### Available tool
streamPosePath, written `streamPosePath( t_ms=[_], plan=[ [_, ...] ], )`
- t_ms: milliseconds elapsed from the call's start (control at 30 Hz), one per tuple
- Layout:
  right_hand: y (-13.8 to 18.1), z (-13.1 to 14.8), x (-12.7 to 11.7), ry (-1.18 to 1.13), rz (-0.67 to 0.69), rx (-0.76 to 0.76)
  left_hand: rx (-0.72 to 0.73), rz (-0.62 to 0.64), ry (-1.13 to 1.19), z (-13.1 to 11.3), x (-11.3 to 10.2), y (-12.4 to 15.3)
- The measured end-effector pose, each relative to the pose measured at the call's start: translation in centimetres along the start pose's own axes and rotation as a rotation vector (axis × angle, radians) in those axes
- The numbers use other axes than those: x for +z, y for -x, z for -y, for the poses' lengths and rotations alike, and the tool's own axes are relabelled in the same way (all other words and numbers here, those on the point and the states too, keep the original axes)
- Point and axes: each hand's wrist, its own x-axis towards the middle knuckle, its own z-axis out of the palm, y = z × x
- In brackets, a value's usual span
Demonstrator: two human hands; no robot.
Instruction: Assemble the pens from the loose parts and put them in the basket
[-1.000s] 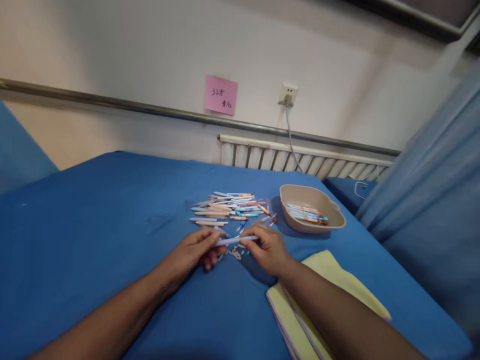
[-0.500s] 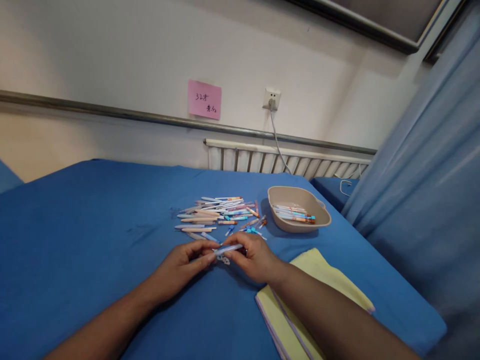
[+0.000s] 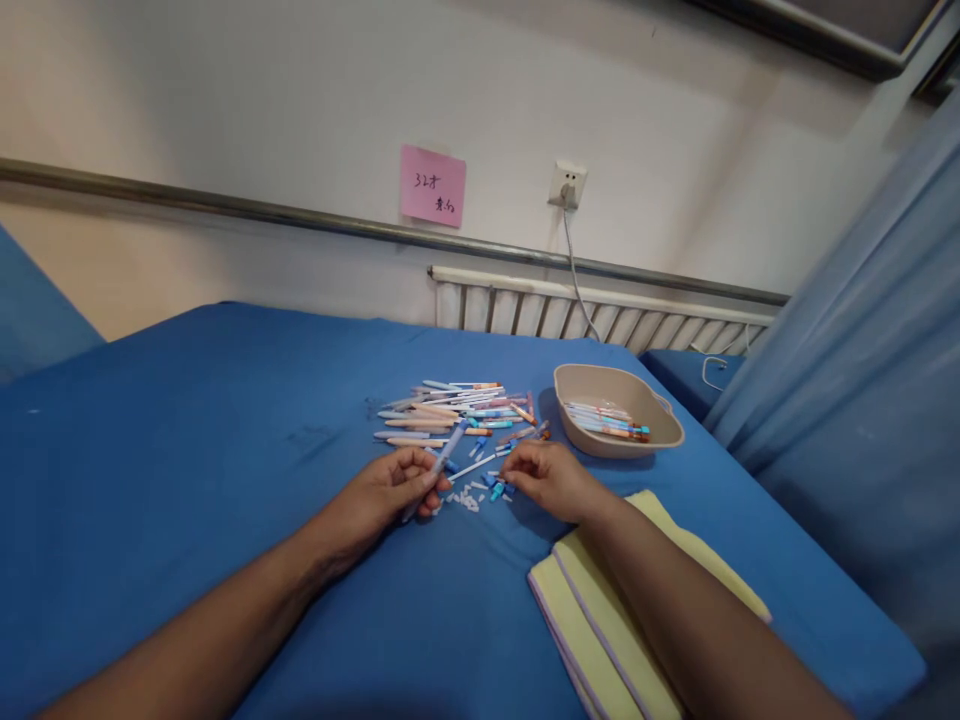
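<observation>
My left hand (image 3: 390, 493) is closed round a pale blue pen barrel (image 3: 442, 462) that points up and away from me. My right hand (image 3: 546, 477) rests on the blue cloth with its fingers pinched on a thin white refill (image 3: 476, 466), which lies between the two hands. Small white and blue pen parts (image 3: 480, 493) are scattered on the cloth just below the hands. A heap of pens (image 3: 450, 412) lies just beyond them.
A beige basin (image 3: 592, 442) holding several pens stands to the right of the heap. Yellow folded cloths (image 3: 607, 610) lie under my right forearm. A blue curtain (image 3: 862, 400) hangs at the right, and a radiator (image 3: 585, 315) lines the wall.
Both hands held one pen together before. Now they are apart: the left keeps the barrel, tilted upward, and the right has drawn off to the right with the thin refill.
</observation>
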Motion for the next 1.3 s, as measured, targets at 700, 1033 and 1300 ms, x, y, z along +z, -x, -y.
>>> streamPosePath(
  t_ms=[700,1033,1300],
  plan=[
    [0.7,0.0,-0.6,0.364,0.13,-0.019,0.048,-0.193,0.169,-0.6,-1.1,-0.2],
    [0.5,-0.9,-2.2,0.345,0.017,0.125,0.053,-0.171,0.152,-0.5,-1.1,-0.2],
    [0.2,-1.5,-2.4,0.367,-0.084,0.166,0.052,-0.182,0.12,-0.6,-1.0,-0.2]
  ],
)
